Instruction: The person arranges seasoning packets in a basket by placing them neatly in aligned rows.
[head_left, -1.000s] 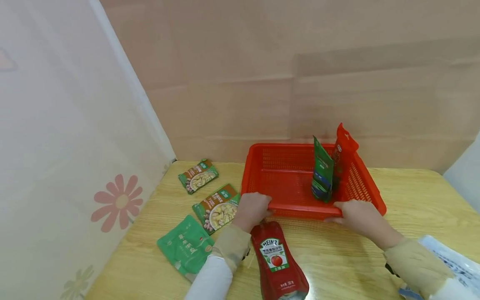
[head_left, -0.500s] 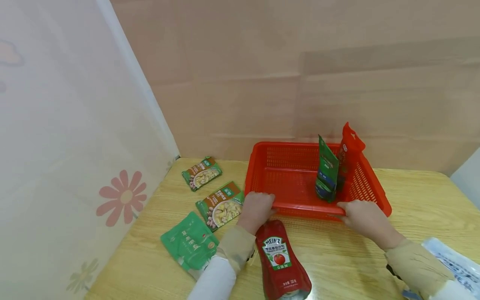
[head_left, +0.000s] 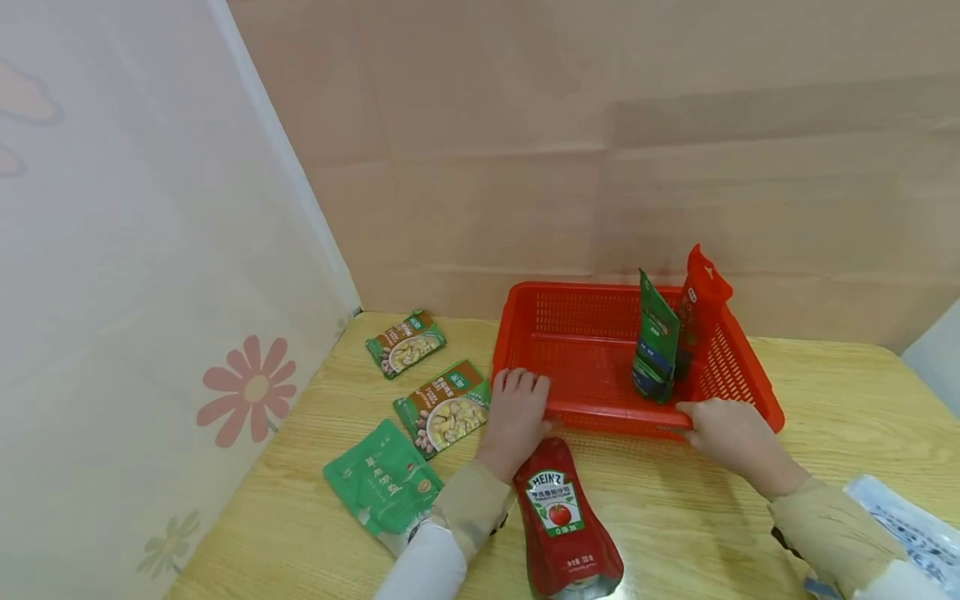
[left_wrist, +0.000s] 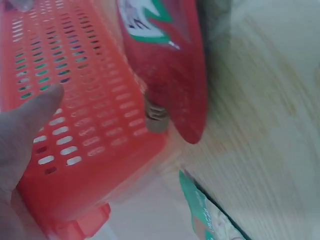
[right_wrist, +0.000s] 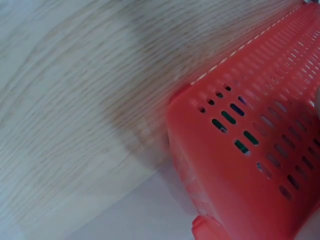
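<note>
Red basket (head_left: 600, 413): perforated, on a wood-grain table (head_left: 825, 379), near rim partly covered by both hands. Right hand (head_left: 727, 433): pinching that rim, thumb on top, fingers mostly out of sight beneath; almost wholly cut off in the right wrist view. Left hand (head_left: 516, 417): fingers over the near left corner, thumb beside the perforated outer wall; cannot tell whether they close on the rim. Basket contents: green packet (head_left: 656, 342), upright, blue lower band, print too small to read; red pouch (head_left: 701, 308), just behind to its right, lower part hidden. Ketchup pouch (head_left: 566, 525): lying before the basket, top end partly behind the left hand; label HEINZ, TOMATO KETCHUP, Chinese characters, pictured tomato. Smaller food packet (head_left: 406, 344) and larger food packet (head_left: 446, 408): flat at left, bowl pictures, fine Chinese writing. Green pouch (head_left: 384, 479): nearer, white characters unclear, corner under the left sleeve (head_left: 472, 508). White-and-blue packet (head_left: 907, 525): far right, cut off by the frame edge, writing blurred
</note>
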